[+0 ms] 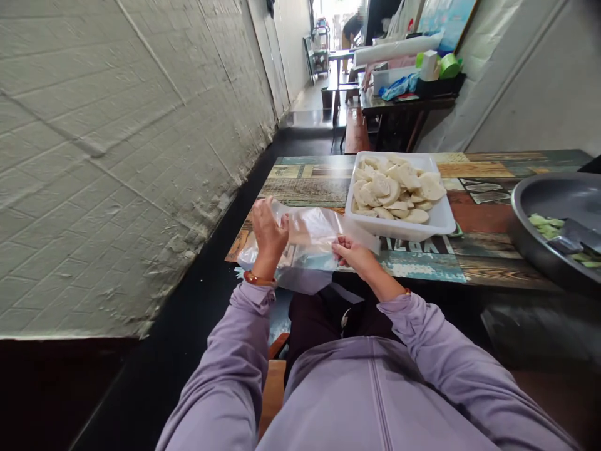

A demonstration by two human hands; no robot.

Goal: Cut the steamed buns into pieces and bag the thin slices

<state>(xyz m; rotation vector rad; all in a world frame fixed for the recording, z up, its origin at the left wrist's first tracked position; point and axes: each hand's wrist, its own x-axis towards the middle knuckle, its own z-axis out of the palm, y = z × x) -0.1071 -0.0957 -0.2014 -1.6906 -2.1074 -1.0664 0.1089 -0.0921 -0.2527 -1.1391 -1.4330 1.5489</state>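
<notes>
The right hand (pixel 351 254) pinches a clear plastic bag (pixel 307 227) overhanging the near edge of the table (pixel 305 189); the left hand (pixel 270 230) touches it, its grip hard to tell; the frame crops a grey bowl (pixel 529 247)

**White Glare Up Top, Gloom Below**

Daylight burns out to white at the far opening (pixel 334 12), while a sheen lies on the bench (pixel 319 167) and bright glints streak the clear plastic (pixel 315 220). Deep shadow fills the lower left. Wide-angle distortion stretches the metal bowl (pixel 558 195) at right; a distant person (pixel 352 26) appears soft, head pixelated.
</notes>
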